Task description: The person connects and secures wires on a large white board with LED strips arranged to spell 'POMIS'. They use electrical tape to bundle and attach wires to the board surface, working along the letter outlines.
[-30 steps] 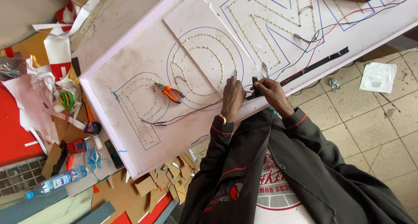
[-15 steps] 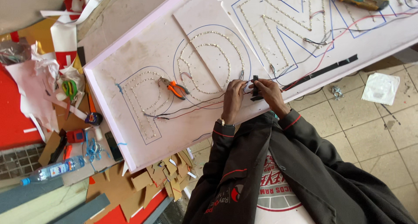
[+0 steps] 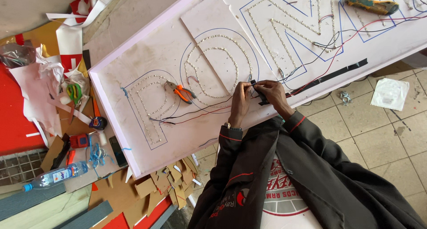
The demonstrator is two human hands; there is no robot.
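Black tape strip [image 3: 260, 95], light and limp, pinched at its ends by left hand [image 3: 240, 102] and right hand [image 3: 273, 93].

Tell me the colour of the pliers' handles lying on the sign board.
Orange handles on the pliers, clearest in the head view.

White sign panel [image 3: 147, 69] with outlined letters; labelled clear bottle [image 3: 55, 176] lower left
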